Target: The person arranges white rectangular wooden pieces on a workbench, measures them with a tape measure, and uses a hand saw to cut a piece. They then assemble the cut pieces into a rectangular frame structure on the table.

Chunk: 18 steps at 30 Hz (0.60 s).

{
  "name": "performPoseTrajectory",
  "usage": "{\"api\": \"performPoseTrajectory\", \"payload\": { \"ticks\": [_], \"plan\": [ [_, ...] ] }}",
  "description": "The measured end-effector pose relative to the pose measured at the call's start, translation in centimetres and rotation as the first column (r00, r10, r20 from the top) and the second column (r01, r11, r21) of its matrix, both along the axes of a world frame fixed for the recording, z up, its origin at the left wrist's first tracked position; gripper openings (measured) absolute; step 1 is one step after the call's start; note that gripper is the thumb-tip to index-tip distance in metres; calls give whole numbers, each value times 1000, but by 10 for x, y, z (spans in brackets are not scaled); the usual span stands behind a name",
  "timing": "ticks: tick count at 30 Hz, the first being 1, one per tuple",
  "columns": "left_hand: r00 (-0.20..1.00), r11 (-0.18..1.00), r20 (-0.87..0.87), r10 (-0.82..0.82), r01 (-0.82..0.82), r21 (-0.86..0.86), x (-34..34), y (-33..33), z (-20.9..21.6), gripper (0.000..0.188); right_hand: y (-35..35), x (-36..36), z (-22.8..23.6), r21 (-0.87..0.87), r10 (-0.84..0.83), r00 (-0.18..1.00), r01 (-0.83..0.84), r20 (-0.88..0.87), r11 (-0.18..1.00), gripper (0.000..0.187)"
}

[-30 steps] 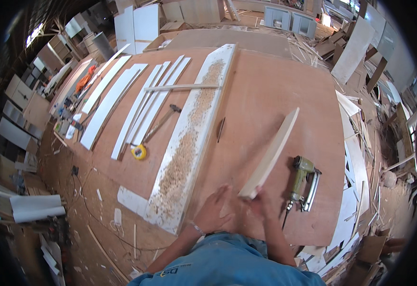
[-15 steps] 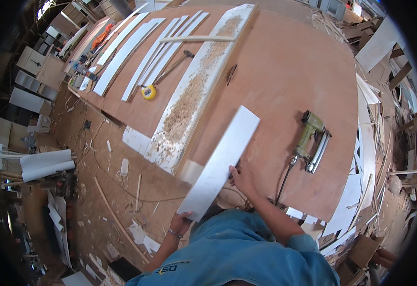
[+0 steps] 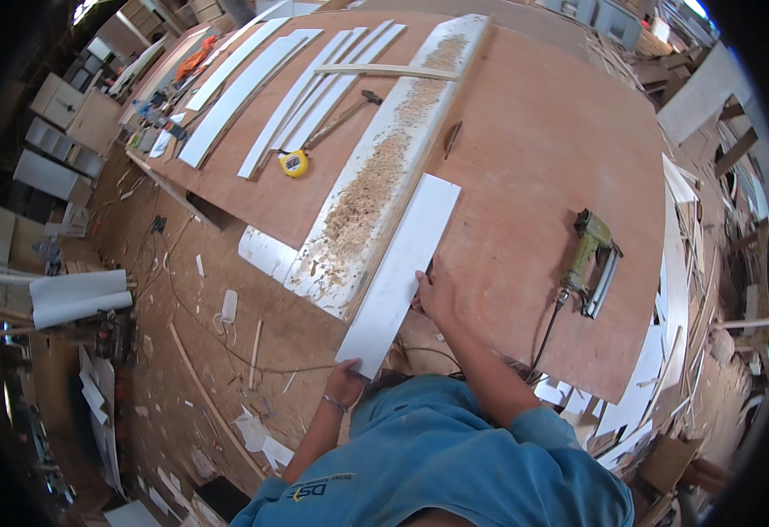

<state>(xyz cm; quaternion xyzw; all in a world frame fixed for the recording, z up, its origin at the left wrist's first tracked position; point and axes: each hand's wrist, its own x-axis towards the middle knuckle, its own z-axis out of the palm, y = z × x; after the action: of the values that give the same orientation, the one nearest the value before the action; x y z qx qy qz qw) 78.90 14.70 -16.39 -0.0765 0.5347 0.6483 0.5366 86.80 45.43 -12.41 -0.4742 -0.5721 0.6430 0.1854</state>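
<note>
Going from the left, we note a rolled white sheet (image 3: 79, 297) beyond the table (image 3: 543, 149), then wide white strips (image 3: 248, 97) and narrow white strips (image 3: 340, 88) laid lengthwise, a yellow tape measure (image 3: 294, 163) at their near ends and a hammer (image 3: 340, 120) just beside. Next is a long white panel (image 3: 332, 294) strewn with wood shavings, a thin batten (image 3: 384, 70) crossing its far part. Our left hand (image 3: 347, 384) is clamped on the near end of a short white board (image 3: 399, 263); our right hand (image 3: 435, 294), well apart from it, grips the right edge farther up. The board lies along the panel's right side, its near end out past the table's near edge; whether the two touch we cannot tell. Its long axis runs from lower left, near our body, to upper right, roughly parallel to the panel; the broad face is up. Progress, in our judgement: the board is in hand and roughly aligned, with no fixing visible, so exact placing and any fastening appear to remain. At right, a green nail gun (image 3: 588, 248) lies unheld, its hose (image 3: 545, 329) trailing toward us.
</note>
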Motion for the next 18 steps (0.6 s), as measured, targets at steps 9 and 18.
{"api": "performPoseTrajectory", "payload": {
  "ticks": [9,18],
  "plan": [
    [890,870,-132,-437,380,-315,13,35,49,45,43,-16,20,42,-78,986,72,146,996,67],
    [889,902,-261,-376,287,-323,12,75,18,48,83,-34,-3,110,-177,977,164,121,980,64]
  ]
}}
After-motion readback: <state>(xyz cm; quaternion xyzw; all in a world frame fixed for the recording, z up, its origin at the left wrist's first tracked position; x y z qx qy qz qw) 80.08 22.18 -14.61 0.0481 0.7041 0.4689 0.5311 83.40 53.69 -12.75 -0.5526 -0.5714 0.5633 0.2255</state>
